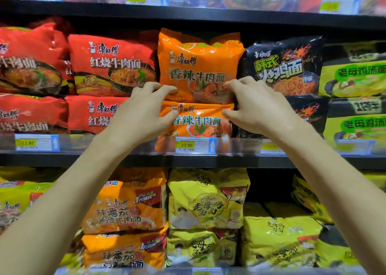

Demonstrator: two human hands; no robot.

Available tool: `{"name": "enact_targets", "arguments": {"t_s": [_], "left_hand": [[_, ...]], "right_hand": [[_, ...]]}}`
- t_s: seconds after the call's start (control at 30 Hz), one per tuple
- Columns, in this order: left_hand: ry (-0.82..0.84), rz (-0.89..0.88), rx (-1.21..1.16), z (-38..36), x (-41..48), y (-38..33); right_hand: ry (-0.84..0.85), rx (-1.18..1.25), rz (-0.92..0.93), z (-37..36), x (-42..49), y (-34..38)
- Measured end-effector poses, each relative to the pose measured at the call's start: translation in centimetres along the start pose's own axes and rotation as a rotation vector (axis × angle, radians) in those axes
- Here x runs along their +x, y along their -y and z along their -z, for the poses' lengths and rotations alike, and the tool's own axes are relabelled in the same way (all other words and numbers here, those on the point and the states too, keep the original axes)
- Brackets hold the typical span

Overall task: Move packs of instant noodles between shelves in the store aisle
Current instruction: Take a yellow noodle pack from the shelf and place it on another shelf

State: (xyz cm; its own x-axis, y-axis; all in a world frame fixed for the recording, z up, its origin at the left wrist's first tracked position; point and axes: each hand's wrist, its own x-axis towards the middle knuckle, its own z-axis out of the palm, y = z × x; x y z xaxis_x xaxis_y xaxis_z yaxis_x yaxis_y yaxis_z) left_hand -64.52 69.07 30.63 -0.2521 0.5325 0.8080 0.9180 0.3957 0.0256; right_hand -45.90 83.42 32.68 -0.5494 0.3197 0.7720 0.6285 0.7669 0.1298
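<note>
Two orange instant-noodle packs are stacked on the middle shelf [188, 160]. The upper orange pack [198, 61] stands on the lower orange pack [198, 124]. My left hand [142, 112] is at their left side, with curled fingertips on the upper pack's lower left corner and the thumb on the lower pack's front. My right hand [257, 107] mirrors it at the right side, fingertips on the upper pack's lower right corner and thumb on the lower pack. Both hands have their fingers spread and enclose nothing.
Red packs [112, 66] crowd the left of the orange stack, and black packs [284, 64] then yellow-green packs [355, 78] the right. A clear price rail with a 13.90 tag [195, 145] fronts the shelf. The lower shelf holds orange [125, 208] and yellow packs [206, 199].
</note>
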Motion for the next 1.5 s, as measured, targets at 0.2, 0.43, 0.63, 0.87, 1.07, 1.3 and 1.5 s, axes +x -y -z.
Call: {"name": "enact_targets", "arguments": {"t_s": [0.2, 0.43, 0.63, 0.87, 1.07, 1.3, 1.5], "left_hand": [[0.284, -0.066, 0.245, 1.9, -4.5, -0.6], [0.445, -0.107, 0.276, 0.9, -10.2, -0.7], [0.399, -0.074, 0.262, 0.6, -14.1, -1.0], [0.427, -0.120, 0.290, 0.9, -18.5, -2.8], [0.443, -0.110, 0.208, 2.0, -22.7, -6.4], [0.493, -0.045, 0.174, 3.4, -27.6, -12.4], [0.551, -0.076, 0.138, 5.5, -33.5, -19.6]], "right_hand": [[0.563, -0.078, 0.096, 0.8, -5.0, 2.0], [0.638, -0.089, 0.091, 0.1, -9.6, 4.0], [0.657, -0.124, 0.081, 0.0, -13.6, 4.6], [0.719, -0.116, 0.072, 0.0, -19.0, 4.3], [0.658, -0.090, 0.074, 2.0, -24.5, 2.8], [0.610, -0.088, 0.086, 6.0, -32.2, -1.2], [0.693, -0.100, 0.029, 9.8, -41.3, -6.5]]}}
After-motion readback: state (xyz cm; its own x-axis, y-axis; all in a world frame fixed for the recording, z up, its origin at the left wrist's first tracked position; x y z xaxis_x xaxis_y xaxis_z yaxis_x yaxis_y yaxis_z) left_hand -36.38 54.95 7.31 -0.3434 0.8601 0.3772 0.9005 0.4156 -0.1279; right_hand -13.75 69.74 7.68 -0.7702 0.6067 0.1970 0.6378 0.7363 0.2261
